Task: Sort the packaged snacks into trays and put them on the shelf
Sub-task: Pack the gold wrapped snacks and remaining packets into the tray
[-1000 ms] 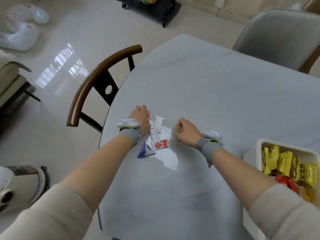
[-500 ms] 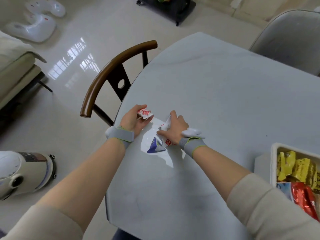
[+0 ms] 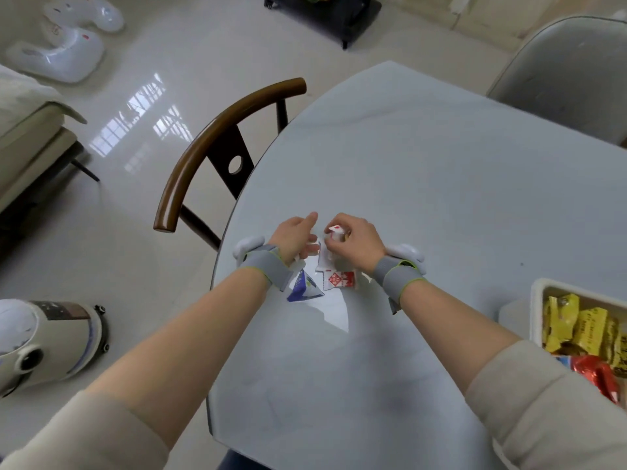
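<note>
Snacks sitting near table [image 3: 424, 184] edge. Your right hand [image 3: 356, 239] is pinching small red-white packet [image 3: 336, 228]; your left hand [image 3: 293, 237] is holding white packets [image 3: 310, 247], finger sticking out. Blue packet [image 3: 303, 288] could be slipping off edge if you are bumping it. Tray [image 3: 536, 300] is waiting far right.

A wooden chair [image 3: 217, 154] is standing tucked against the left edge of the grey table [image 3: 424, 184], and a grey padded chair [image 3: 570, 72] is sitting at its far right side. On the glossy floor [image 3: 163, 62], a white round appliance [image 3: 44, 344] is resting at lower left, white plastic shapes [image 3: 64, 45] are lying at upper left, and a black wheeled stand [image 3: 325, 15] is standing at the top. A beige sofa [image 3: 23, 130] is showing at the left edge.
</note>
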A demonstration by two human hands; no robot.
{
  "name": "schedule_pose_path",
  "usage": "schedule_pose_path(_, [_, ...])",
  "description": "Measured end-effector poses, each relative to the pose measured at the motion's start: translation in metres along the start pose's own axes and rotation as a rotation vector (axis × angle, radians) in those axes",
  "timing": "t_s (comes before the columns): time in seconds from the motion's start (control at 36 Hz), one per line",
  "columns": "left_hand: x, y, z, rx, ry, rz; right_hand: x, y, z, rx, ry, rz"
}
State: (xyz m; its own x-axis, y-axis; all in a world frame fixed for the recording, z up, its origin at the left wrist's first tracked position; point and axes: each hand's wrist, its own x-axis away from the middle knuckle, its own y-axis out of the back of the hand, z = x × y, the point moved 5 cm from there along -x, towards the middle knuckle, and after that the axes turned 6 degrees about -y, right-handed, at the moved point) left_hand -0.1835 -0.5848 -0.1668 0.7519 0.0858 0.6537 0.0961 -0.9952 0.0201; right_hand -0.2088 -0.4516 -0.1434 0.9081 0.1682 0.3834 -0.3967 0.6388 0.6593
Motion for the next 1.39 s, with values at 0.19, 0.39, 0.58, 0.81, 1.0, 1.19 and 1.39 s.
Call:
schedule_pose_path(0.19, [-0.01,-0.02,-0.005,-0.871,-0.307,-0.061,0.007,0.015,-0.008,0.022,-0.143,-0.042])
schedule_pose_path(0.39, [-0.006,-0.043,-0.001,-1.216,-0.383,0.12,0.035,-0.005,-0.027,0.394,0.024,0.286])
schedule_pose_path(0.58, [-0.006,-0.01,-0.01,-1.186,-0.403,0.038,0.046,-0.025,-0.021,0.69,0.253,0.235])
schedule_pose_path(0.81, [0.051,0.042,-0.002,-0.753,-0.312,0.048,0.043,-0.001,-0.027,0.14,-0.141,0.083])
schedule_pose_path(1.0, [0.071,0.029,0.017,-1.13,-0.5,0.167,0.069,-0.009,-0.032,-0.161,-0.233,0.124])
schedule_pose_path(1.19, [0.061,0.002,0.039,-1.323,-0.543,0.296,0.102,-0.009,-0.037,-0.323,-0.293,0.058])
schedule_pose_path(1.39, [0.064,-0.015,0.038,-1.018,-0.451,0.259,0.149,0.016,-0.048,-0.692,-0.383,-0.024])
